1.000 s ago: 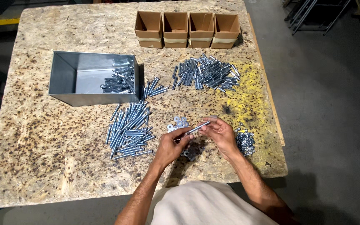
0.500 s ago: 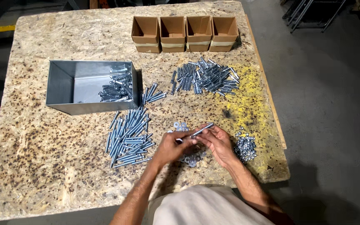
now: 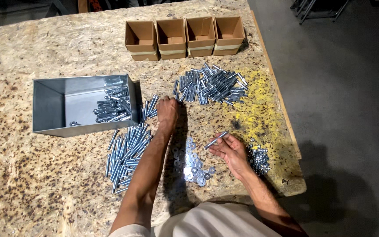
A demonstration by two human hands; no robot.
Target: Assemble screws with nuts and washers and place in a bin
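Work surface: chipboard table, mottled tan and brown, with a yellow-stained patch on its right side.
Left hand: stretched forward over the table, palm down, fingers curled; fingertips lie at the near left edge of the sleeve pile. Whether it grips a piece cannot be told.
Right hand: palm turned up, near the table's front edge, fingers pinched on a single bolt.
Held bolt: silver, slim, tilted with its far end raised to the right; it sits clear of the table, between the washers and the nuts.
Sleeve pile: short silver metal sleeves, heaped loosely ahead of the hands, near the boxes.
Long bolts: a loose spread of silver bolts lying left of the left forearm, just in front of the tray.
Washers: flat silver rings scattered between the two forearms.
Nuts: a small heap just right of the right hand.
Metal tray: grey, rectangular, open-topped, on the left; assembled bolts are stacked in its right end.
Cardboard boxes: four, brown, open, side by side along the far edge.
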